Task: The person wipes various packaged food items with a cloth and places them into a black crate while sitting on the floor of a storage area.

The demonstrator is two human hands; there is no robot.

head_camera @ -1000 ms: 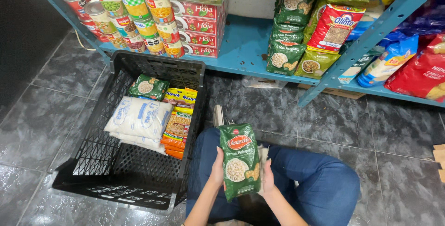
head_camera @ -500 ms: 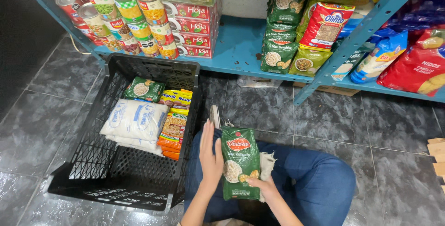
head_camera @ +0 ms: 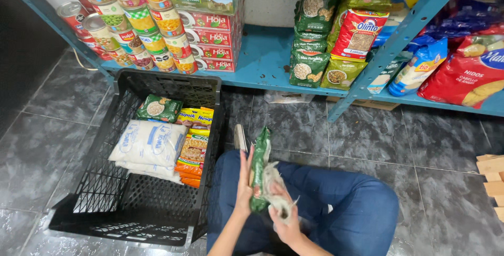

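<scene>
Both hands sandwich a green bag of grain (head_camera: 260, 166) edge-on above the sitter's lap: the left hand (head_camera: 244, 185) lies flat against its left face, fingers straight, while the right hand (head_camera: 283, 219) cups the lower right side along with a pale wad of cloth (head_camera: 273, 182). It looks light, soft and crinkly, likely slippery, so flat palms on both faces suit it. Left of the knees sits a black crate (head_camera: 110, 219) holding a white sack (head_camera: 149, 145) and orange packets (head_camera: 193, 153); cans (head_camera: 131, 19) crowd the far blue shelf (head_camera: 262, 61).
</scene>
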